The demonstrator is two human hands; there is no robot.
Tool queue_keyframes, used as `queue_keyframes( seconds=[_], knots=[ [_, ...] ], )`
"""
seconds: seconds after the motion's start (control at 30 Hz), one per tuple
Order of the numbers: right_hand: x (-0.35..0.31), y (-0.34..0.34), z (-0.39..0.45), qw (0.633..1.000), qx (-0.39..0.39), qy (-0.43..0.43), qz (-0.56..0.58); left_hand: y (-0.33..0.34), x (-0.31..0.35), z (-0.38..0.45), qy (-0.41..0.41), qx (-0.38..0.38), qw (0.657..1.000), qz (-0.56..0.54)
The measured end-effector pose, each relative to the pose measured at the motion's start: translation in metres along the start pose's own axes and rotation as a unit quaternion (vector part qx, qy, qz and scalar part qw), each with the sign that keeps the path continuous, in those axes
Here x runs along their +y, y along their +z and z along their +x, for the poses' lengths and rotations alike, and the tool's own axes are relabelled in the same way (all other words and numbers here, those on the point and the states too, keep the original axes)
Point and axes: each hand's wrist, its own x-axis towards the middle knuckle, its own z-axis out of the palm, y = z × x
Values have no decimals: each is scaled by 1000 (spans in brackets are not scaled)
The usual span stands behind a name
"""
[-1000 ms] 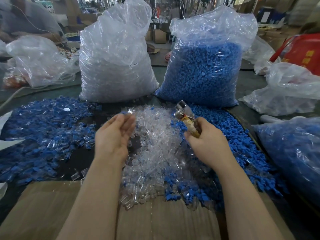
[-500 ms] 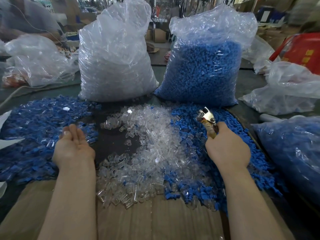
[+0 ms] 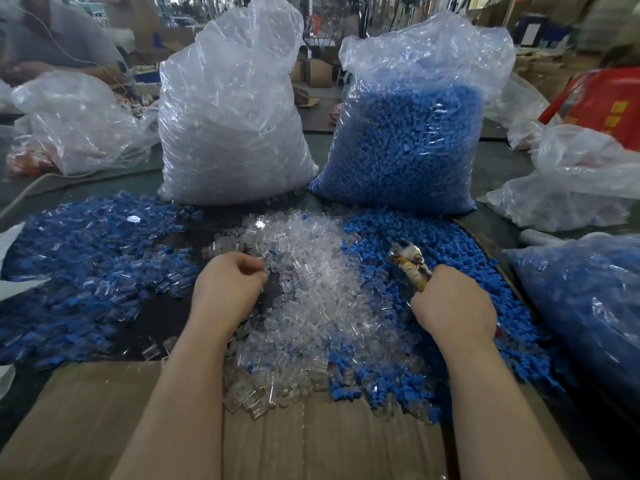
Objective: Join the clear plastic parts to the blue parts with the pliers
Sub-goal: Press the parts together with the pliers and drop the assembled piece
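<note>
Nearest the camera, a cardboard sheet [image 3: 86, 420] lay flat on the worktop [image 3: 495, 174], both forearms crossing it. Clear parts [image 3: 311, 306] formed a central heap running from the cardboard's far edge up the middle of the worktop. Blue parts [image 3: 460, 251] lay loose to the right of that heap, mingling with it along the near edge. Left hand [image 3: 227, 289]: fingers curled, knuckles up, at the left edge of the clear heap; grip narrow, fingertips bunched against the clear pieces; whether a piece was pinched could not be told. Right hand [image 3: 453, 306]: grip closed round the handles of the pliers [image 3: 410, 263], the metal head pointing away and up-left, over the border between blue and clear parts; how the jaws stood could not be told. Mixed pile [image 3: 90, 258] of blue pieces with clear pieces among them: spread over the left of the worktop. Blue-filled bag [image 3: 588, 306]: right edge, lying on its side. Further back, two tall bags stood upright side by side: clear-parts bag [image 3: 232, 133] on the left, blue-parts bag [image 3: 408, 140] on the right, touching the loose heaps at their bases. Crumpled plastic bags [image 3: 79, 123] lay at the far left and far right. Red container [image 3: 606, 105]: far right. Another person's sleeve [image 3: 52, 39]: far left, blurred.
</note>
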Motion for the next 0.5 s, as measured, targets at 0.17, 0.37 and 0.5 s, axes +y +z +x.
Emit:
queue_keyframes(
  seconds=[0.17, 0.37, 0.5],
  knots=[
    [-2, 2, 0, 1000, 6, -28, 2, 2, -2, 2, -3, -4, 992, 128],
    [0, 1, 3, 1000, 20, -11, 14, 2, -3, 2, 19, 30, 996, 78],
    [0, 0, 6, 997, 60, 4, 41, 0, 7, -1, 32, 49, 995, -80]
  ],
)
